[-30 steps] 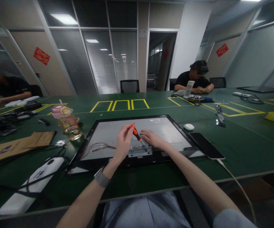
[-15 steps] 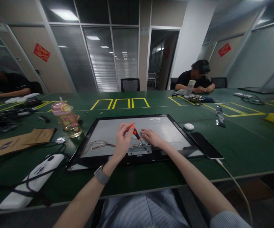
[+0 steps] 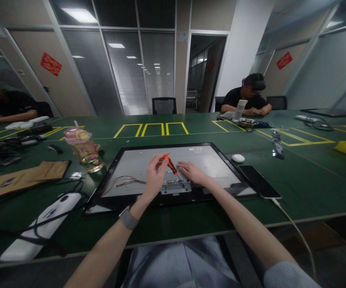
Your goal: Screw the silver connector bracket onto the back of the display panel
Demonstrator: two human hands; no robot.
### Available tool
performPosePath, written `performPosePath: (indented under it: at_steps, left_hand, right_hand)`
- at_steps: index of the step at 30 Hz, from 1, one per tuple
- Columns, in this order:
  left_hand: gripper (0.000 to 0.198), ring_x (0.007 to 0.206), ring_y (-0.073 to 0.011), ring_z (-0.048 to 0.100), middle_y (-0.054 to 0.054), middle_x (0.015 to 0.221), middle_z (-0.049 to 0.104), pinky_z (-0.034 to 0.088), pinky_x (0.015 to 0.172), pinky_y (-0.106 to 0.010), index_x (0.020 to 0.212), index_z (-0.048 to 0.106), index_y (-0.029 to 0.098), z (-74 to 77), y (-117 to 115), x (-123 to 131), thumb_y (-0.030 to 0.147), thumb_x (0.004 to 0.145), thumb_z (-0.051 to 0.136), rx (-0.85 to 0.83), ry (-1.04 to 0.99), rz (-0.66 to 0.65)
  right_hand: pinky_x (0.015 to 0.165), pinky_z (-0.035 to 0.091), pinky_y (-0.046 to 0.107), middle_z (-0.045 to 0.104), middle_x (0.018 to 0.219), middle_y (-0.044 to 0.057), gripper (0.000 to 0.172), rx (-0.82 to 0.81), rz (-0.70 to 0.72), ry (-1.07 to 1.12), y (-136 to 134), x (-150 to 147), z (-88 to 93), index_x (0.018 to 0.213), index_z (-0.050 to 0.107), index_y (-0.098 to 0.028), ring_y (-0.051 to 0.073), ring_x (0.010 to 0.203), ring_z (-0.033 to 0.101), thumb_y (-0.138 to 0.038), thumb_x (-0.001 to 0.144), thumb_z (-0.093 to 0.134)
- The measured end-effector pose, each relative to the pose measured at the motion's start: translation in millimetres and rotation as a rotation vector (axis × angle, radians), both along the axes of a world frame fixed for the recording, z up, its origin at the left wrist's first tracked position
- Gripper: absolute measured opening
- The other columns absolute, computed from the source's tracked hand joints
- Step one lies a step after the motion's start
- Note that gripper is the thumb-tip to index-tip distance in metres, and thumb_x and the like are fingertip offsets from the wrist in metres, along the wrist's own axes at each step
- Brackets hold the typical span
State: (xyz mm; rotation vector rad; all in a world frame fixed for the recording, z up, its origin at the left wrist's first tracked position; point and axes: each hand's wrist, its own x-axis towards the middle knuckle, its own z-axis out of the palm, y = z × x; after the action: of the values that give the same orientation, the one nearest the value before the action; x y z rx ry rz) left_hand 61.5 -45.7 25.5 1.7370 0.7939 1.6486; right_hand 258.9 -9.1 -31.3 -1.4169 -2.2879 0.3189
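Observation:
A monitor panel (image 3: 209, 160) lies face down on the green table, its grey metal back up. My left hand (image 3: 154, 177) is closed round an orange-handled screwdriver (image 3: 169, 163), whose tip points down at a small metal bracket (image 3: 175, 186) near the panel's front edge. My right hand (image 3: 192, 172) rests flat on the panel just right of the screwdriver, fingers stretched out beside the bracket. Thin coloured wires (image 3: 125, 182) run across the panel to the left of my left hand.
A pink-lidded bottle (image 3: 84, 150), a brown paper bag (image 3: 23, 179) and a white device with black cables (image 3: 39, 226) lie left. A white mouse (image 3: 238, 158) and a phone with a cable (image 3: 259, 181) lie right. Two other people sit at the far left and far right.
My hands and the screwdriver stay at the bracket with barely any shift. The view has tilted slightly.

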Motion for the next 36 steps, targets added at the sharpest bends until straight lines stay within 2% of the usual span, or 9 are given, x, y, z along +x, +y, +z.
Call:
performPosePath:
  at_steps: [3, 6, 11, 18, 23, 27, 32, 34, 36]
  left_hand:
    - [0.025, 0.093, -0.0132, 0.058, -0.005, 0.099, 0.060, 0.045, 0.087, -0.025, 0.111, 0.064, 0.019, 0.1, 0.4, -0.6, 0.026, 0.090, 0.050, -0.037, -0.008, -0.033]
    - [0.025, 0.092, -0.0133, 0.058, -0.005, 0.101, 0.060, 0.046, 0.084, -0.024, 0.109, 0.065, 0.020, -0.3, 0.7, 0.0, 0.028, 0.089, 0.053, -0.037, -0.028, -0.054]
    - [0.020, 0.084, -0.0126, 0.059, -0.004, 0.092, 0.059, 0.048, 0.078, -0.023, 0.100, 0.069, 0.019, 5.0, 0.6, -3.5, 0.028, 0.085, 0.059, 0.007, 0.001, 0.005]
    - [0.027, 0.093, -0.0174, 0.063, -0.007, 0.098, 0.067, 0.048, 0.088, -0.030, 0.108, 0.067, 0.017, 6.7, 5.7, -9.2, 0.028, 0.088, 0.051, -0.088, 0.019, -0.138]
    - [0.026, 0.088, -0.0142, 0.061, -0.005, 0.097, 0.062, 0.049, 0.080, -0.025, 0.108, 0.067, 0.020, 3.7, 6.9, -7.3, 0.029, 0.086, 0.058, -0.032, 0.069, -0.065]
    - [0.031, 0.099, -0.0167, 0.062, -0.007, 0.105, 0.063, 0.047, 0.092, -0.032, 0.119, 0.059, 0.019, 7.1, 0.9, -5.0, 0.026, 0.092, 0.047, -0.035, 0.094, -0.166]
    - [0.035, 0.114, -0.0194, 0.057, -0.008, 0.115, 0.061, 0.040, 0.103, -0.036, 0.126, 0.054, 0.020, 10.2, -5.0, -0.3, 0.024, 0.094, 0.042, 0.006, 0.142, -0.271]
    - [0.033, 0.110, -0.0180, 0.058, -0.007, 0.113, 0.060, 0.044, 0.099, -0.033, 0.124, 0.056, 0.022, 9.2, -5.1, 0.0, 0.024, 0.093, 0.045, 0.024, 0.154, -0.249]
    - [0.029, 0.098, -0.0159, 0.060, -0.006, 0.106, 0.059, 0.050, 0.088, -0.029, 0.117, 0.062, 0.023, 7.6, -4.2, -0.8, 0.026, 0.089, 0.053, 0.033, 0.152, -0.175]
  right_hand:
    - [0.109, 0.027, 0.049, 0.052, 0.136, 0.014, 0.045, -0.001, 0.005, -0.008, 0.0, 0.3, -0.3, 0.127, 0.056, -0.015, 0.025, 0.131, 0.042, -0.036, 0.097, 0.030]
    - [0.109, 0.027, 0.048, 0.052, 0.136, 0.014, 0.045, 0.003, 0.013, -0.006, 0.3, 0.7, -0.7, 0.126, 0.057, -0.017, 0.025, 0.131, 0.041, -0.037, 0.097, 0.029]
    - [0.109, 0.027, 0.049, 0.051, 0.137, 0.013, 0.045, 0.001, 0.000, 0.003, 0.7, 0.7, -1.6, 0.126, 0.057, -0.017, 0.026, 0.131, 0.041, -0.038, 0.097, 0.029]
    - [0.108, 0.028, 0.049, 0.051, 0.137, 0.014, 0.044, 0.010, 0.003, -0.009, -0.6, -0.1, 0.5, 0.125, 0.058, -0.017, 0.026, 0.130, 0.043, -0.035, 0.097, 0.030]
    - [0.108, 0.029, 0.047, 0.051, 0.137, 0.014, 0.044, 0.008, 0.006, -0.016, -0.4, -0.6, 1.5, 0.126, 0.057, -0.016, 0.025, 0.130, 0.044, -0.035, 0.097, 0.030]
    - [0.108, 0.028, 0.046, 0.052, 0.137, 0.013, 0.044, 0.010, 0.016, -0.024, 0.7, -0.3, -0.1, 0.127, 0.056, -0.017, 0.025, 0.130, 0.042, -0.036, 0.098, 0.029]
    - [0.108, 0.028, 0.045, 0.052, 0.137, 0.010, 0.041, 0.036, 0.047, -0.009, -0.7, -0.8, 1.6, 0.126, 0.056, -0.020, 0.024, 0.128, 0.044, -0.033, 0.098, 0.030]
    - [0.108, 0.029, 0.044, 0.053, 0.136, 0.009, 0.040, 0.042, 0.054, -0.006, -1.5, -1.2, 3.2, 0.126, 0.056, -0.021, 0.023, 0.128, 0.045, -0.033, 0.098, 0.030]
    - [0.108, 0.029, 0.043, 0.053, 0.136, 0.009, 0.040, 0.036, 0.043, -0.014, -2.0, -1.7, 4.4, 0.125, 0.057, -0.021, 0.023, 0.129, 0.044, -0.033, 0.097, 0.031]
